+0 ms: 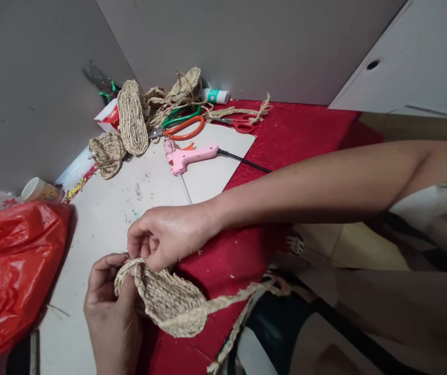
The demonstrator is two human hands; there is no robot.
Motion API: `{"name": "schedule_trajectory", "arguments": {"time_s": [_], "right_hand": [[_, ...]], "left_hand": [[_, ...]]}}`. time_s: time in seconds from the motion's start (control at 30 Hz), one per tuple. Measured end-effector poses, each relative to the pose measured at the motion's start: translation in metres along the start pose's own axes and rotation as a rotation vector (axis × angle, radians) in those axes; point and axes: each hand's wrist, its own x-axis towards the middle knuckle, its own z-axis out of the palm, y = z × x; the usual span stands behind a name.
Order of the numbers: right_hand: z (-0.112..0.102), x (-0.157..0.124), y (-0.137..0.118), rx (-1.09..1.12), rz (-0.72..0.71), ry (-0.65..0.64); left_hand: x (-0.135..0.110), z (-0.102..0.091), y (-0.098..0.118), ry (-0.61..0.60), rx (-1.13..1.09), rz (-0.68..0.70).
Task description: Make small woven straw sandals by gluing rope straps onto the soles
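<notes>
A half-coiled straw slipper (172, 302), built from plaited straw cord with a raised, curled rim at one end, is held over the near edge of the table. My left hand (110, 307) grips that curled end from the left, thumb inside the rim and fingers behind it. From the right, my right hand (174, 234) pinches the top of the same rim; its fingertips are partly hidden. A loose tail of straw braid (234, 299) runs from the slipper to the right, over my lap.
A pink hot glue gun (194, 156) lies on a white board (106, 224) over a red cloth (301, 135). Behind are green-and-orange scissors (182, 124), red scissors (242, 125), an oval straw sole (132, 117) and pliers (104, 83). A red plastic bag (20, 260) and paper cup (41, 190) stand left.
</notes>
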Motion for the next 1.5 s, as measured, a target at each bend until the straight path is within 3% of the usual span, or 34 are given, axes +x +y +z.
{"name": "schedule_trajectory", "arguments": {"time_s": [0.2, 0.43, 0.67, 0.73, 1.0, 1.2, 1.33, 1.5], "right_hand": [[0.004, 0.002, 0.005, 0.019, -0.002, 0.059], [0.007, 0.004, 0.017, 0.206, 0.009, 0.019], [0.008, 0.004, 0.008, 0.054, 0.038, 0.106], [0.007, 0.005, 0.009, 0.065, 0.027, 0.115], [0.004, 0.004, 0.009, 0.074, -0.044, 0.154], [0.005, 0.000, 0.005, 0.057, -0.076, 0.110], [0.006, -0.003, 0.003, 0.019, -0.127, 0.087], [0.008, -0.008, 0.004, -0.081, -0.233, 0.102]], "left_hand": [[-0.003, -0.001, -0.002, -0.005, 0.095, 0.053], [-0.004, -0.002, -0.007, 0.022, 0.144, 0.238], [-0.006, -0.011, -0.012, -0.091, 0.022, 0.142], [-0.004, -0.013, -0.011, -0.133, 0.046, 0.187], [0.006, -0.017, -0.001, -0.192, 0.373, 0.852], [0.005, -0.026, -0.008, -0.114, 0.604, 1.054], [0.004, -0.034, -0.010, -0.028, 0.747, 1.288], [0.005, -0.035, 0.001, -0.199, 0.872, 1.481]]}}
